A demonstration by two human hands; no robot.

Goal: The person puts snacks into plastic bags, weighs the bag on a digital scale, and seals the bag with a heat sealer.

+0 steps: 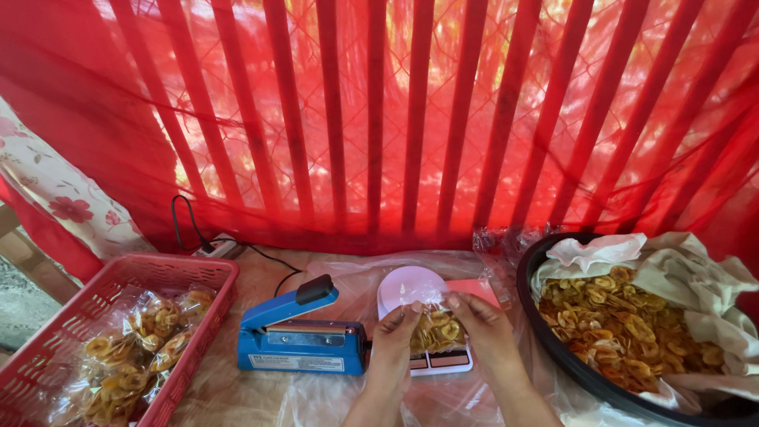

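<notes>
Both hands' fingers (411, 310) pinch a small clear bag of banana chips (435, 330) between them, upright above the scale (411, 289).

Both hands (439, 328) raised, fingertips pinched.

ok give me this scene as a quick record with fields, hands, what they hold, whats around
left hand: pinching the top of the small bag of chips
right hand: pinching the same bag from the other side
under the bag: kitchen scale, white with a round pan
left of the hands: blue bag sealer, arm raised
far left: red basket holding filled chip bags
right: black tub lined with paper, full of loose chips
behind: red curtain
</notes>
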